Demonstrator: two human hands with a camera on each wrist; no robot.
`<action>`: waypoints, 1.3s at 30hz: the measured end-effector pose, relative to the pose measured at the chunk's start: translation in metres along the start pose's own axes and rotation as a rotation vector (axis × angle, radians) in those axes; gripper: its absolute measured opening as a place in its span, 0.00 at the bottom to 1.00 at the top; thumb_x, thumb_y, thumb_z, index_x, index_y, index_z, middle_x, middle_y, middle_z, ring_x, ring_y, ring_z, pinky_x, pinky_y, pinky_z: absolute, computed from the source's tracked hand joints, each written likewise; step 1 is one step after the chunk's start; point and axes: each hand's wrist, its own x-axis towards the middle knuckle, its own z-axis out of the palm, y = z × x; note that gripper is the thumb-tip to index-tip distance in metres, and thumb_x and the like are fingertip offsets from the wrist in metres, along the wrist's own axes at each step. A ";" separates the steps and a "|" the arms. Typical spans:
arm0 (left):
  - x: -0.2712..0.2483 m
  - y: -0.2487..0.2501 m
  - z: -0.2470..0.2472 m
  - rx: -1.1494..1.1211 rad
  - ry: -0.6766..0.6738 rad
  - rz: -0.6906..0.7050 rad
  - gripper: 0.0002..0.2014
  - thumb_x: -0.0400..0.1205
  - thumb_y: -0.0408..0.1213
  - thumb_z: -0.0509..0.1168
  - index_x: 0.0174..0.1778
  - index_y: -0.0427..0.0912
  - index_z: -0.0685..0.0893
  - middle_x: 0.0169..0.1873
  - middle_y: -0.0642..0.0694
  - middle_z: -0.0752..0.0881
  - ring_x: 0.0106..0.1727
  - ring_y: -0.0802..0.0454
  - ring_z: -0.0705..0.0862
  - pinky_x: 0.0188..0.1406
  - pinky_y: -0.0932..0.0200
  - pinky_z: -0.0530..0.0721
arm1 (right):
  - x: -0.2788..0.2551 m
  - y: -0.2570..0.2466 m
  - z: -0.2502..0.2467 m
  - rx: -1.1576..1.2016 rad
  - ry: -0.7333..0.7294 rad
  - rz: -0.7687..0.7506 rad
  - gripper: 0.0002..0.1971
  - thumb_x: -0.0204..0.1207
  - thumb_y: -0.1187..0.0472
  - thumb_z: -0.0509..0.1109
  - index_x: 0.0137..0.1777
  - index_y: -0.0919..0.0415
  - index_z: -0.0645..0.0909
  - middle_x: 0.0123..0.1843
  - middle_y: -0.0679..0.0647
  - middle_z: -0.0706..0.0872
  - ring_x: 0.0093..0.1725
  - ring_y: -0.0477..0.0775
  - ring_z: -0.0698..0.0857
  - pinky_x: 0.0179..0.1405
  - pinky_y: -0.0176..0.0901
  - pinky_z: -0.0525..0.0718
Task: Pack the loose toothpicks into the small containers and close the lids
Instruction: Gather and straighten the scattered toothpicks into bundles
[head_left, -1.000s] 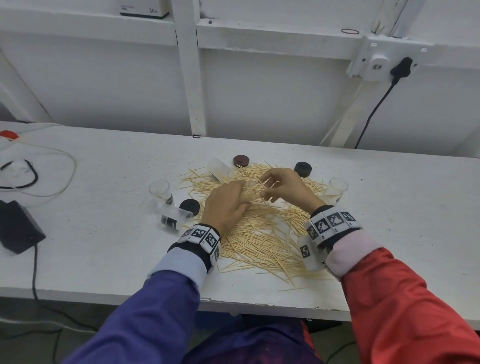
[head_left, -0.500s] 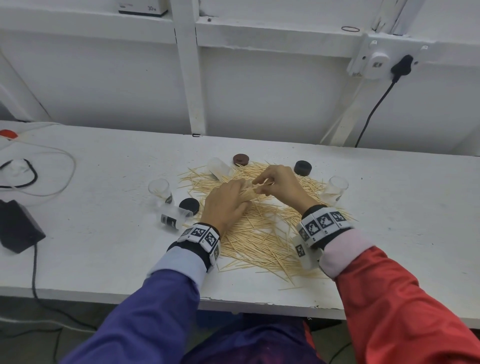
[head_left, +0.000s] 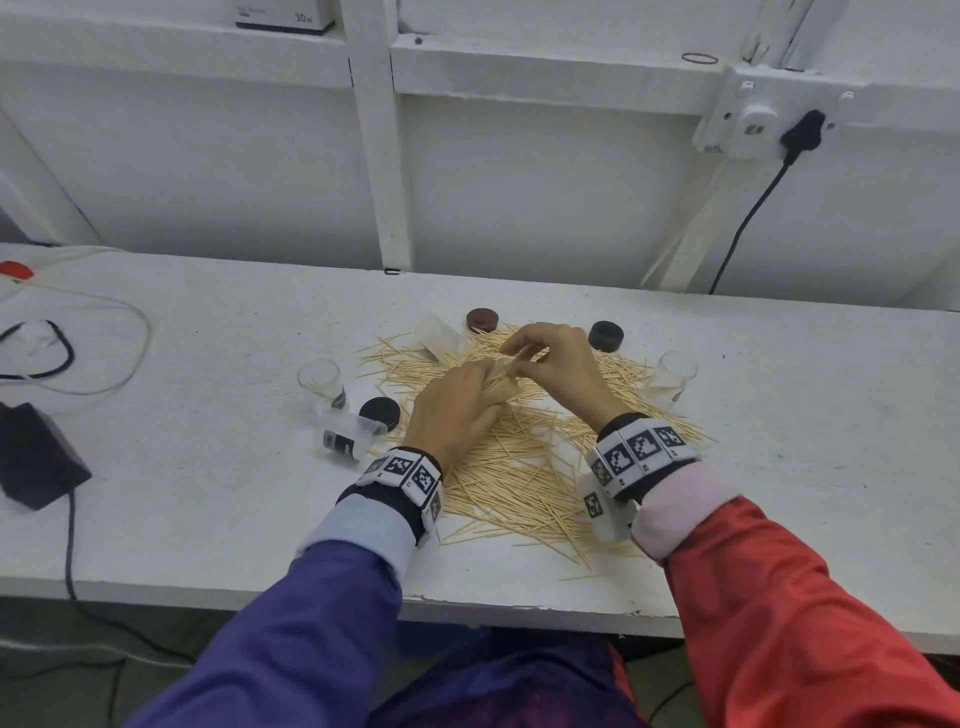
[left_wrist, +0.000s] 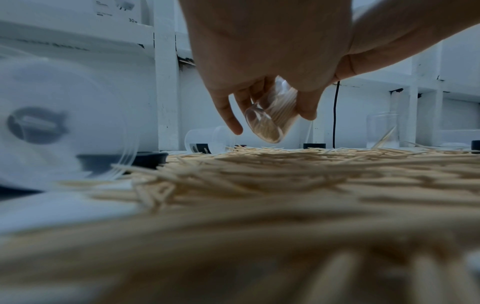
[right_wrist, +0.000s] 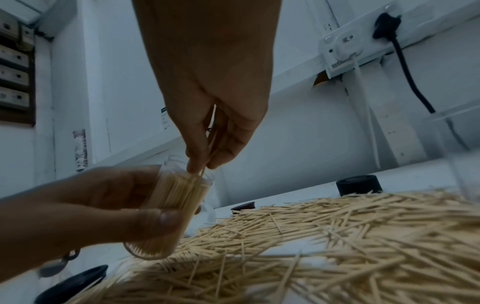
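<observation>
R hand (right_wrist: 207, 86) fingertips (right_wrist: 193, 166) pinch a few toothpicks (right_wrist: 211, 142) at mouth of clear container (right_wrist: 171, 205); L hand (right_wrist: 85, 207) wraps that container, nearly full, tilted, lifted above loose toothpick pile (head_left: 519, 467); empty containers + dark lids around pile on table (head_left: 208, 519).

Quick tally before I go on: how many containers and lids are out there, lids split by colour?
Clear containers: 5 (one held in the left hand)
Black lids: 2
Brown lid: 1
Total: 8
</observation>
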 end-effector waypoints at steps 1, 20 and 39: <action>0.000 0.000 0.000 -0.006 0.005 -0.001 0.27 0.83 0.52 0.64 0.74 0.43 0.71 0.62 0.47 0.82 0.60 0.46 0.81 0.53 0.48 0.80 | -0.001 0.000 0.000 0.048 0.030 0.000 0.08 0.70 0.69 0.79 0.47 0.58 0.89 0.44 0.47 0.90 0.42 0.42 0.86 0.40 0.24 0.79; -0.001 0.000 0.000 -0.055 0.054 -0.029 0.24 0.82 0.53 0.65 0.70 0.45 0.73 0.59 0.50 0.82 0.56 0.50 0.82 0.47 0.52 0.80 | -0.027 0.006 0.019 0.438 -0.169 0.192 0.27 0.87 0.46 0.57 0.84 0.52 0.61 0.84 0.47 0.62 0.82 0.43 0.60 0.78 0.39 0.58; 0.002 -0.005 0.004 0.060 0.051 -0.034 0.27 0.82 0.50 0.66 0.75 0.45 0.71 0.65 0.47 0.80 0.65 0.47 0.78 0.57 0.50 0.79 | -0.026 0.018 0.023 -0.656 -0.372 0.157 0.14 0.74 0.50 0.72 0.49 0.61 0.85 0.47 0.52 0.85 0.46 0.54 0.83 0.39 0.45 0.79</action>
